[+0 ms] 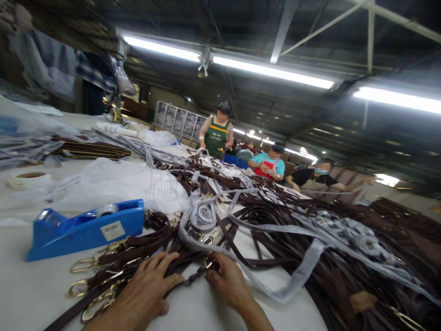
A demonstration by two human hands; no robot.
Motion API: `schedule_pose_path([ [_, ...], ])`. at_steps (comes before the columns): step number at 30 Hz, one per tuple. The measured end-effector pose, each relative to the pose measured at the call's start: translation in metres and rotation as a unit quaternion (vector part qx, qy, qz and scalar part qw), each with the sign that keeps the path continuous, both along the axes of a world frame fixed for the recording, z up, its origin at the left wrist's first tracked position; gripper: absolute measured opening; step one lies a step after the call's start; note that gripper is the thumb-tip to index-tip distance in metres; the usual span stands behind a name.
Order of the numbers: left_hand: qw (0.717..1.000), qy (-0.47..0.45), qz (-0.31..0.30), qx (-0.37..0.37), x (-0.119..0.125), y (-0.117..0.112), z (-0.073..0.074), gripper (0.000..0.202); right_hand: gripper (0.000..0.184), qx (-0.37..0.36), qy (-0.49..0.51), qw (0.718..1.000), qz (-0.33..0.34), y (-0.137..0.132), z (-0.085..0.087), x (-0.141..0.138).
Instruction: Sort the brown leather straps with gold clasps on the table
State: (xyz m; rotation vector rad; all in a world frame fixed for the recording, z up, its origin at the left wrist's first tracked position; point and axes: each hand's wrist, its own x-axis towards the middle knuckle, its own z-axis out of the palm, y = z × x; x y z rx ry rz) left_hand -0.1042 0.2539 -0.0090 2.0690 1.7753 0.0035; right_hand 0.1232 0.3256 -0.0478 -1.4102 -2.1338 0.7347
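My left hand [146, 282] lies with its fingers stretched out over a bundle of dark brown straps [138, 248], its fingertips near a thin strap piece with a small black buckle [195, 276]. Beside it, my right hand [229, 282] has its thumb and fingers closed at the gold metal clasp [208, 262] at the end of that piece. Gold snap hooks [84, 264] stick out from the bundle's left end. A strap in a clear plastic sleeve [306, 266] loops behind and around my right hand.
A blue tape dispenser [86, 227] stands left of my hands, with white plastic bags [138, 184] behind it. A big heap of brown straps [275, 230] spreads to the right. A tape roll [29, 179] lies far left. Several co-workers [217, 135] are across the table.
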Motion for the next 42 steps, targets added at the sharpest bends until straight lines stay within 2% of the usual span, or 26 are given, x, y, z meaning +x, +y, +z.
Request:
schedule_pose_path([
  [5, 0.992, -0.068, -0.007, 0.105, -0.01, -0.009, -0.027, 0.065, 0.012, -0.083, 0.138, 0.987, 0.004, -0.013, -0.005, 0.005],
  [6, 0.99, -0.074, -0.008, 0.117, -0.011, -0.01, -0.031, 0.062, 0.012, -0.104, 0.165, 0.981, 0.003, -0.014, -0.008, 0.007],
  [8, 0.99, -0.073, -0.014, 0.122, -0.012, -0.011, -0.034, 0.058, 0.022, -0.153, 0.219, 0.964, -0.001, -0.017, -0.013, 0.011],
  [12, 0.991, -0.059, -0.023, 0.118, -0.009, -0.011, -0.029, 0.057, 0.042, -0.242, 0.325, 0.914, -0.004, -0.027, -0.018, 0.013],
  [16, 0.992, -0.028, -0.042, 0.117, -0.007, -0.009, -0.026, 0.058, 0.058, -0.297, 0.4, 0.867, 0.023, -0.034, -0.01, 0.011],
  [19, 0.992, -0.018, -0.049, 0.116, -0.009, -0.009, -0.028, 0.06, 0.071, -0.308, 0.41, 0.857, 0.044, -0.034, -0.001, 0.012],
  [22, 0.991, -0.046, -0.035, 0.118, -0.012, -0.01, -0.032, 0.067, 0.068, -0.283, 0.385, 0.877, 0.049, -0.03, 0.003, 0.014],
  [25, 0.99, -0.073, 0.006, 0.119, -0.014, -0.01, -0.033, 0.076, 0.046, -0.236, 0.318, 0.917, 0.049, -0.023, 0.003, 0.016],
  [28, 0.991, -0.056, 0.05, 0.11, -0.01, -0.008, -0.03, 0.083, 0.028, -0.14, 0.233, 0.961, 0.053, -0.017, 0.0, 0.016],
  [31, 0.991, -0.026, 0.08, 0.1, -0.004, -0.006, -0.025, 0.088, 0.028, -0.035, 0.135, 0.988, 0.059, -0.011, -0.002, 0.014],
  [34, 0.994, 0.001, 0.081, 0.076, 0.002, -0.006, -0.021, 0.085, 0.037, 0.039, 0.032, 0.998, 0.049, 0.0, -0.006, 0.011],
  [37, 0.993, 0.044, 0.078, 0.071, 0.006, -0.005, -0.018, 0.082, 0.044, 0.08, -0.053, 0.995, 0.035, 0.015, -0.01, 0.006],
  [42, 0.995, 0.057, 0.055, 0.066, 0.007, -0.002, -0.016, 0.072, 0.032, 0.113, -0.144, 0.983, 0.025, 0.035, -0.012, 0.007],
])
